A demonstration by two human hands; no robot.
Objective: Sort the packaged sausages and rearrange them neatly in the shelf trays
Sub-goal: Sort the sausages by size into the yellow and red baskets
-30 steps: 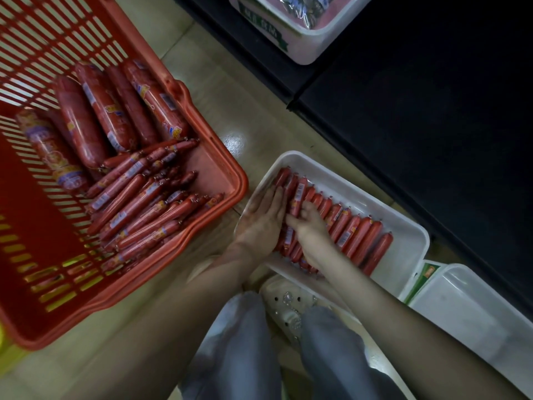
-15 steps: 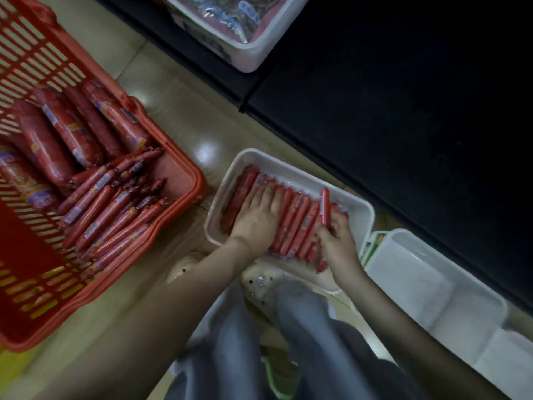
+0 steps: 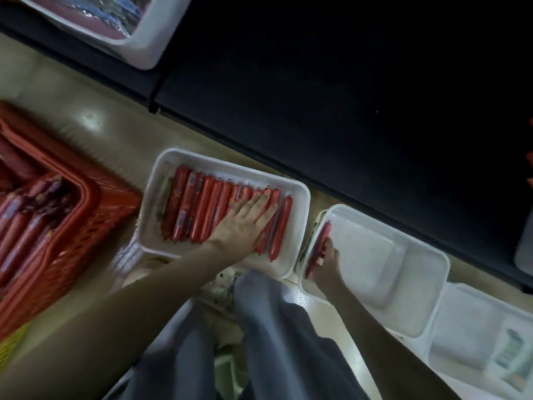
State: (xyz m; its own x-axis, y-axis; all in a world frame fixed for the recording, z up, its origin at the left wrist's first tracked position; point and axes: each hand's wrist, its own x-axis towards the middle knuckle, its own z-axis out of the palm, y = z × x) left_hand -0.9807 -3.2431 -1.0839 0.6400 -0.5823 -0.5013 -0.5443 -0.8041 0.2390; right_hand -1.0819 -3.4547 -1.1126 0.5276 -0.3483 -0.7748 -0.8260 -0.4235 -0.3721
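Pressing flat with straight fingers, the left hand (image 3: 240, 223) rests on the row of sausages (image 3: 199, 209) in the white tray (image 3: 230, 161), their long axes running near-to-far, side by side. The right hand (image 3: 327, 262) grips a single sausage (image 3: 318, 246), parallel to them, at the left wall of the neighbouring tray (image 3: 403, 255).

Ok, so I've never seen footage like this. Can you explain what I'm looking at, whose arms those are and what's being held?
There is no machine here. A person wears a wide-angle camera on their head, and it looks down at the floor. This is the only view.

The left hand lies flat on a row of red packaged sausages in a white tray. The right hand holds one sausage at the left edge of a second white tray.

On the left is a red basket with more sausages in it, though they are blurred. Dark shelving runs along the top.
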